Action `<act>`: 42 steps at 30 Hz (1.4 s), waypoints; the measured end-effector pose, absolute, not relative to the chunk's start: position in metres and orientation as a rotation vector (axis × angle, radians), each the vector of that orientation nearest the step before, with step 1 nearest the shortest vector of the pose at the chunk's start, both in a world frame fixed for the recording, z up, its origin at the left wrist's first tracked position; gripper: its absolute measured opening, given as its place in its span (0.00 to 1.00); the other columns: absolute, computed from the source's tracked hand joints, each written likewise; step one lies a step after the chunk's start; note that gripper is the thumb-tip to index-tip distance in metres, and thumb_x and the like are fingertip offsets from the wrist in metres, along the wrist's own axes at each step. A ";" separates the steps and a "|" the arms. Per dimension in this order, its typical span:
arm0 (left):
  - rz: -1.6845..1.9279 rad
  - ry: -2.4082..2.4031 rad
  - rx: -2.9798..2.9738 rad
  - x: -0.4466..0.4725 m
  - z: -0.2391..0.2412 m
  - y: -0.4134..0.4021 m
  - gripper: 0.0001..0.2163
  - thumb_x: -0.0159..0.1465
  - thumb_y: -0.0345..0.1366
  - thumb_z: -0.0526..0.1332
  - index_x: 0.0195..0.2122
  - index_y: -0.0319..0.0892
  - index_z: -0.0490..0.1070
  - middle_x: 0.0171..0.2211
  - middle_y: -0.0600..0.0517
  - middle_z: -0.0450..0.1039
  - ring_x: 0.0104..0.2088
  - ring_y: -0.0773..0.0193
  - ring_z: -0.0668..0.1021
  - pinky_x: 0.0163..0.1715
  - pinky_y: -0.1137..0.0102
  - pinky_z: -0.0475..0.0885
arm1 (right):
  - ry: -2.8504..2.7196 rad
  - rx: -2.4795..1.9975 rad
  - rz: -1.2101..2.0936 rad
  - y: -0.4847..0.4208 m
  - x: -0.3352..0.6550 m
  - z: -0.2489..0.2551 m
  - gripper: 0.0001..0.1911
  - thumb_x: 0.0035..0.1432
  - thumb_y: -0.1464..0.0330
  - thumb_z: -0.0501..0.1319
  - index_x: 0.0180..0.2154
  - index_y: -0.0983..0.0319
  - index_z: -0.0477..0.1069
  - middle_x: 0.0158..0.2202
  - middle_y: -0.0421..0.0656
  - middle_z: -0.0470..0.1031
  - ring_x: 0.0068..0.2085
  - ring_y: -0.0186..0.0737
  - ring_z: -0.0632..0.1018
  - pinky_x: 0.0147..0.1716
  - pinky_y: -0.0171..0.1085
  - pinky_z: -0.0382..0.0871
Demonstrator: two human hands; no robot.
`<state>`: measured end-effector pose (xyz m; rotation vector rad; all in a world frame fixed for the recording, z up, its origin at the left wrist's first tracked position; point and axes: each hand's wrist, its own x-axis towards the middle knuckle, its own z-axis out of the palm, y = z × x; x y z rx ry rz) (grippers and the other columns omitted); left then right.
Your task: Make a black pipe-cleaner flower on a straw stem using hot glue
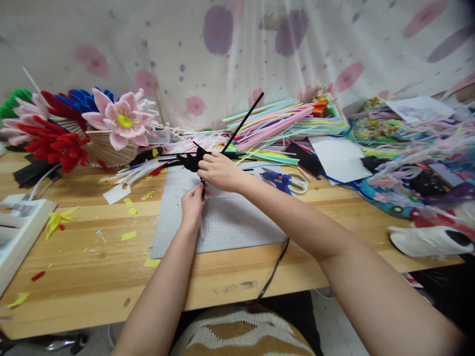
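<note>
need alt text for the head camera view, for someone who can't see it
A person's left hand and right hand hold a fuzzy black piece over a grey mat on a wooden table. A pink flower is at left, pastel pipe cleaners behind, a blue glue gun at right.

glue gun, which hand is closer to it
Right. The right hand is to the left of the glue gun, apart from it; the left hand is farther left and closer to the person.

Black piece (190, 162) partly hidden behind right grip (217, 170). Glue gun (277, 180), right of right grip, partly covered by forearm (285, 217). White tray (34, 238), far left of left grip (192, 202), cut off. Clutter (423, 143) far right of grips blurred.
</note>
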<state>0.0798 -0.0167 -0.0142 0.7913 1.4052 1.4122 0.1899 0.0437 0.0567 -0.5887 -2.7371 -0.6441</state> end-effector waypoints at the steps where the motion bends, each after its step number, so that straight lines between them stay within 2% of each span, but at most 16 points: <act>1: 1.414 1.409 0.791 0.080 -0.015 -0.016 0.12 0.53 0.41 0.57 0.21 0.37 0.69 0.15 0.56 0.62 0.12 0.76 0.56 0.11 0.76 0.46 | -2.739 -0.589 -0.644 0.043 0.190 0.057 0.10 0.59 0.71 0.51 0.31 0.64 0.70 0.32 0.46 0.70 0.38 0.41 0.64 0.35 0.40 0.50; 8: 1.437 1.457 0.771 0.081 -0.015 -0.014 0.11 0.53 0.39 0.57 0.19 0.37 0.68 0.14 0.57 0.59 0.14 0.75 0.57 0.13 0.76 0.48 | -2.731 -0.632 -0.637 0.039 0.187 0.056 0.10 0.59 0.70 0.51 0.32 0.64 0.70 0.32 0.47 0.70 0.38 0.41 0.64 0.35 0.40 0.51; 15: 1.509 1.356 0.544 0.074 -0.009 -0.012 0.08 0.52 0.37 0.57 0.26 0.37 0.69 0.18 0.58 0.63 0.12 0.78 0.56 0.11 0.78 0.45 | -2.715 -0.908 -0.490 0.026 0.186 0.068 0.11 0.58 0.74 0.50 0.34 0.67 0.70 0.32 0.50 0.71 0.36 0.42 0.67 0.31 0.39 0.52; 22: 1.468 0.896 0.196 0.058 0.003 -0.012 0.04 0.57 0.32 0.54 0.27 0.38 0.65 0.17 0.60 0.57 0.11 0.81 0.54 0.06 0.83 0.44 | -2.670 -1.000 -0.429 0.025 0.198 0.070 0.13 0.59 0.73 0.47 0.33 0.66 0.71 0.33 0.49 0.73 0.35 0.40 0.69 0.30 0.37 0.53; 27: 1.382 0.516 0.100 0.054 0.012 -0.019 0.08 0.62 0.31 0.49 0.27 0.39 0.64 0.16 0.59 0.53 0.11 0.79 0.54 0.05 0.84 0.44 | -2.647 -1.164 -0.363 0.031 0.203 0.046 0.13 0.59 0.71 0.47 0.38 0.63 0.70 0.33 0.47 0.74 0.34 0.38 0.71 0.26 0.35 0.51; 30: 1.383 0.382 0.144 0.060 0.017 -0.026 0.09 0.63 0.32 0.49 0.28 0.39 0.64 0.17 0.59 0.54 0.12 0.79 0.55 0.06 0.84 0.46 | -2.648 -1.233 -0.266 0.032 0.193 0.031 0.14 0.60 0.69 0.46 0.40 0.61 0.69 0.32 0.45 0.74 0.33 0.38 0.72 0.25 0.34 0.51; 34: 1.399 0.142 0.115 0.074 0.027 -0.031 0.07 0.63 0.31 0.50 0.29 0.40 0.64 0.17 0.59 0.56 0.13 0.79 0.58 0.06 0.85 0.46 | -2.547 -1.306 0.010 0.032 0.167 0.020 0.17 0.61 0.62 0.46 0.42 0.61 0.69 0.34 0.44 0.75 0.34 0.37 0.73 0.27 0.33 0.56; 37: 1.438 0.121 0.105 0.078 0.036 -0.027 0.07 0.63 0.31 0.50 0.30 0.40 0.65 0.17 0.59 0.58 0.13 0.80 0.59 0.07 0.85 0.46 | -2.481 -1.320 0.245 0.035 0.155 0.014 0.17 0.60 0.61 0.48 0.43 0.61 0.69 0.38 0.43 0.75 0.38 0.37 0.74 0.30 0.32 0.61; 40: 1.452 0.384 0.152 0.075 0.041 -0.017 0.08 0.62 0.31 0.50 0.29 0.38 0.66 0.17 0.59 0.59 0.13 0.80 0.59 0.07 0.85 0.45 | -2.405 -1.244 0.352 0.039 0.165 0.016 0.17 0.57 0.61 0.52 0.46 0.60 0.68 0.45 0.43 0.73 0.45 0.38 0.72 0.38 0.33 0.63; 42: 1.541 0.682 0.227 0.076 0.038 -0.011 0.07 0.60 0.30 0.53 0.28 0.37 0.67 0.18 0.58 0.60 0.13 0.80 0.59 0.07 0.84 0.45 | -2.290 -1.289 0.323 0.037 0.182 0.027 0.17 0.56 0.62 0.54 0.47 0.60 0.67 0.45 0.44 0.73 0.46 0.39 0.71 0.42 0.34 0.63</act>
